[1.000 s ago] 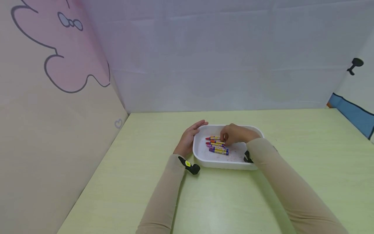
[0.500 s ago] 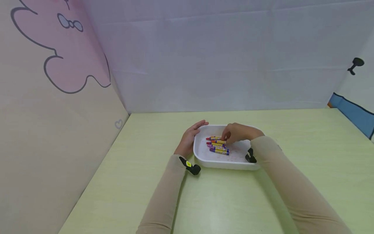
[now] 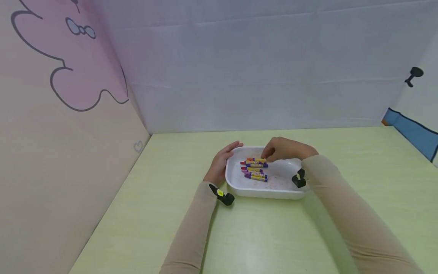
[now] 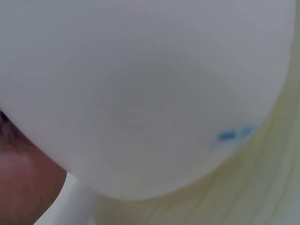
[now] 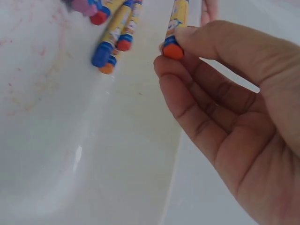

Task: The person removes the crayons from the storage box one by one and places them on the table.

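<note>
In the head view, a white tray [image 3: 270, 193] holds several crayons in yellow wrappers. My right hand [image 3: 285, 148] is over the back of the tray, and thumb and fingertips pinch the end of an orange crayon [image 5: 176, 30]. Just in front of it lie a red crayon [image 3: 253, 163] and a blue crayon [image 5: 111, 40]. Purple crayons [image 3: 256, 177] lie closer to the front. My left hand [image 3: 217, 165] rests against the tray's left side, its fingers extended past the back corner. The left wrist view shows mostly the tray's pale outer wall [image 4: 150, 108], with part of the hand at lower left.
The tray stands on a pale yellow-green table [image 3: 164, 201]. A white cloth backdrop [image 3: 260, 72] rises behind it, and a wall with a pink drawing [image 3: 82, 83] is on the left. Small crayon marks [image 5: 18, 98] speckle the tray floor.
My right hand has moved up and to the right, drawing the orange crayon toward the tray's back. A blue crayon now shows in front of the red one. The left hand stays put.
</note>
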Demonstrator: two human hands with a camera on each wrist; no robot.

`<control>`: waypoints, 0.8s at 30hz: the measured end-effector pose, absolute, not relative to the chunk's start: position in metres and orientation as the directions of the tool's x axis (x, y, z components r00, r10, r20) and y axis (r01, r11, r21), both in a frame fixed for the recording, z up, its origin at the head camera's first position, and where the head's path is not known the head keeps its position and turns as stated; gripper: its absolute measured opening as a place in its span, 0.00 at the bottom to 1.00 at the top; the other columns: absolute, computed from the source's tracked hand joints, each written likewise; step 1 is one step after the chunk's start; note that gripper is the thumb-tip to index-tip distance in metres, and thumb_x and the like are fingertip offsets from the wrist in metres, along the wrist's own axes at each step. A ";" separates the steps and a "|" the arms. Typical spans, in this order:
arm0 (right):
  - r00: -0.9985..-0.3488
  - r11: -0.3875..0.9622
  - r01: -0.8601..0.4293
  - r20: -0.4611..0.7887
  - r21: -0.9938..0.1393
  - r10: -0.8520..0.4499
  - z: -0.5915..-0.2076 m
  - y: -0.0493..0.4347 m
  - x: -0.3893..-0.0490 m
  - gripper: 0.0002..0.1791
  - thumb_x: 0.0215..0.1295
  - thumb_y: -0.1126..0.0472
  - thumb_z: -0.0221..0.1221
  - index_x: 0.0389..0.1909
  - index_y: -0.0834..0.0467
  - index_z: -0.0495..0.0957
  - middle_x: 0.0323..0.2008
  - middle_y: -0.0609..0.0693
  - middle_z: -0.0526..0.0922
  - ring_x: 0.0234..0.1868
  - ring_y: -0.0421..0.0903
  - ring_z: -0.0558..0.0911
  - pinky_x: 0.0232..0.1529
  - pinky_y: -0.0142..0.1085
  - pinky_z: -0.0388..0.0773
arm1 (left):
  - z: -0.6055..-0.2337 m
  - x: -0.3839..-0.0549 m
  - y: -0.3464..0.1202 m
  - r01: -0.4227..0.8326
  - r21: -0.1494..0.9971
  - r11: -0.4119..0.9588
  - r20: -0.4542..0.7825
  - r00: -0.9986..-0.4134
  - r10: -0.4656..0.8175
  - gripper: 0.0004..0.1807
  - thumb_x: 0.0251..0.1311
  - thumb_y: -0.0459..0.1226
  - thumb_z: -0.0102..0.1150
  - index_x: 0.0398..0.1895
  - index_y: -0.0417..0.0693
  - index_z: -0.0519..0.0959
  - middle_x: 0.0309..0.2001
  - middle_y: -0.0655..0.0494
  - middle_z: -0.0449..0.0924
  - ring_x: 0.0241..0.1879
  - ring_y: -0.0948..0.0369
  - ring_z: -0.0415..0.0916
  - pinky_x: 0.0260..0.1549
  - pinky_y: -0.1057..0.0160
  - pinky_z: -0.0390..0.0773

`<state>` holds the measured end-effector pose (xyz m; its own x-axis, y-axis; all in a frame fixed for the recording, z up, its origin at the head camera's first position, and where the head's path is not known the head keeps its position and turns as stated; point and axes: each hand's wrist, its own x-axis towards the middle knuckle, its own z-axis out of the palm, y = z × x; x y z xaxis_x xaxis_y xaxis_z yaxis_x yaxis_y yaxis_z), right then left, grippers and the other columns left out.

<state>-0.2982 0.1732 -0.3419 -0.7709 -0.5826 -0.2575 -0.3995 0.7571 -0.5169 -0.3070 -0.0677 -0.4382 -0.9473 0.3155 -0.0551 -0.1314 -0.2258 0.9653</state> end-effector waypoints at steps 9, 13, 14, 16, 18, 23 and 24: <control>-0.841 0.772 -0.409 -0.127 -0.487 -0.526 -0.322 0.212 -0.291 0.13 0.64 0.65 0.58 0.48 0.61 0.83 0.45 0.54 0.85 0.44 0.46 0.83 0.47 0.43 0.82 | -0.438 -0.305 -0.068 -0.140 0.954 -0.264 -0.058 -0.954 0.295 0.23 0.72 0.33 0.35 0.66 0.53 0.71 0.65 0.56 0.72 0.67 0.58 0.65 0.67 0.58 0.65; -0.874 0.781 -0.382 -0.081 -0.495 -0.479 -0.319 0.233 -0.288 0.14 0.65 0.64 0.58 0.49 0.62 0.82 0.47 0.58 0.84 0.46 0.51 0.83 0.46 0.46 0.82 | -0.439 -0.306 -0.068 -0.129 0.956 -0.264 -0.047 -0.954 0.297 0.23 0.72 0.33 0.35 0.66 0.51 0.70 0.66 0.55 0.71 0.68 0.57 0.65 0.68 0.57 0.65; -0.881 0.784 -0.377 -0.070 -0.494 -0.468 -0.319 0.238 -0.288 0.14 0.65 0.63 0.58 0.49 0.62 0.82 0.47 0.59 0.84 0.46 0.52 0.82 0.46 0.46 0.82 | -0.439 -0.305 -0.068 -0.129 0.955 -0.266 -0.045 -0.953 0.299 0.23 0.72 0.33 0.35 0.66 0.51 0.70 0.66 0.55 0.71 0.68 0.57 0.65 0.68 0.57 0.65; -0.897 0.794 -0.355 -0.060 -0.493 -0.438 -0.319 0.249 -0.286 0.15 0.66 0.62 0.58 0.50 0.62 0.81 0.49 0.60 0.83 0.48 0.55 0.82 0.46 0.47 0.81 | -0.439 -0.306 -0.068 -0.124 0.956 -0.267 -0.039 -0.952 0.302 0.24 0.72 0.33 0.34 0.67 0.50 0.69 0.66 0.54 0.70 0.68 0.56 0.65 0.68 0.56 0.65; -0.910 0.802 -0.333 -0.054 -0.495 -0.411 -0.321 0.260 -0.286 0.15 0.66 0.61 0.58 0.51 0.63 0.81 0.50 0.62 0.82 0.49 0.57 0.81 0.46 0.49 0.81 | -0.439 -0.306 -0.068 -0.124 0.955 -0.271 -0.037 -0.952 0.304 0.23 0.72 0.33 0.34 0.68 0.49 0.68 0.67 0.53 0.70 0.68 0.56 0.65 0.67 0.56 0.65; -0.934 0.823 -0.286 -0.049 -0.492 -0.354 -0.334 0.286 -0.287 0.16 0.65 0.61 0.58 0.50 0.66 0.80 0.48 0.65 0.83 0.48 0.60 0.81 0.45 0.53 0.80 | -0.439 -0.307 -0.068 -0.128 0.957 -0.259 -0.045 -0.952 0.304 0.23 0.72 0.34 0.35 0.66 0.51 0.70 0.66 0.55 0.71 0.68 0.57 0.65 0.67 0.58 0.66; -0.937 0.826 -0.279 -0.048 -0.489 -0.345 -0.338 0.290 -0.288 0.16 0.65 0.61 0.58 0.50 0.67 0.80 0.47 0.65 0.83 0.47 0.61 0.81 0.45 0.53 0.80 | -0.439 -0.307 -0.068 -0.130 0.958 -0.256 -0.048 -0.952 0.304 0.23 0.72 0.34 0.35 0.66 0.52 0.70 0.66 0.55 0.71 0.68 0.57 0.65 0.67 0.59 0.66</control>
<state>-0.2879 0.2903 -0.3381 -0.9373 -0.3453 -0.0481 -0.2794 0.8264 -0.4888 -0.3068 -0.0680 -0.4394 -0.9516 0.3036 -0.0476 -0.1297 -0.2563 0.9579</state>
